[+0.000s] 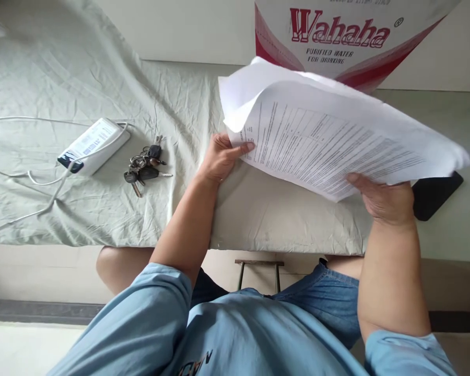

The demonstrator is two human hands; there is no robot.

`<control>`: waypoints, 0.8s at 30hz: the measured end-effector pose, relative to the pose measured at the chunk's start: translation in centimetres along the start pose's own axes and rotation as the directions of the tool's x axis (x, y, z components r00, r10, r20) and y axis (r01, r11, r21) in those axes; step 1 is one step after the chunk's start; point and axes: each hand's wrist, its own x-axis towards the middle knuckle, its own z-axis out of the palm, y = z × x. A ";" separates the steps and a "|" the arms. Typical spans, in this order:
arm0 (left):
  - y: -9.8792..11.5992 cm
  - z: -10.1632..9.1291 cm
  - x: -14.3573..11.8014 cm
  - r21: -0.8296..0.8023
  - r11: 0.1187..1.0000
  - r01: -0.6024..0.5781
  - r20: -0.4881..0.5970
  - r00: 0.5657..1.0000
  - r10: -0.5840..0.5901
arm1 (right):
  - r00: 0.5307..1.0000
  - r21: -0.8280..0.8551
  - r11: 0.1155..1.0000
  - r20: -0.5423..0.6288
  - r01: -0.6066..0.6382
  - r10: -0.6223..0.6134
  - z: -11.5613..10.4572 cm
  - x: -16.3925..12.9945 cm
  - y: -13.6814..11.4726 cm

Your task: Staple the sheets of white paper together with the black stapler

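I hold a stack of printed white paper sheets point(329, 141) above a table covered by a pale green cloth point(172, 104). My left hand point(219, 156) pinches the stack's left edge, thumb on the printed top sheet. At the near right, my right hand point(384, 201) grips the lower edge from beneath, thumb on top. The sheets curl upward at the far left corner and hide part of the table beneath.
A bunch of keys point(144, 164) lies left of my left hand, beside a white power bank point(92, 146) with a white cable point(35, 180). A Wahaha water carton point(344, 36) stands behind the papers. A black flat object point(434, 196) pokes out at right.
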 end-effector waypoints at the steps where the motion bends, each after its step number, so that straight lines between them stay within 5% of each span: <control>1: 0.1 0.0 0.0 -0.032 0.999 -0.003 -0.029 1.000 0.002 | 0.999 0.011 0.999 -0.029 0.037 -0.037 0.0 0.1 0.0; 4: 0.7 -0.2 0.0 -0.081 0.997 0.011 -0.048 0.999 -0.015 | 1.000 0.024 0.999 -0.003 0.031 -0.031 -0.6 0.2 0.1; 12: 1.0 -0.5 -0.4 0.115 0.989 0.089 0.194 0.975 -0.111 | 0.995 -0.061 0.998 0.099 -0.001 0.007 -1.5 -0.2 1.2; 19: 0.2 -0.7 -0.2 0.137 0.978 0.159 0.060 0.984 -0.169 | 0.967 -0.094 0.984 0.192 -0.152 0.168 -1.7 -0.4 1.1; 24: -0.4 -1.7 0.2 0.097 0.987 0.130 0.140 0.980 -0.143 | 0.906 -0.172 0.923 0.197 -0.345 0.375 -3.4 -0.3 0.5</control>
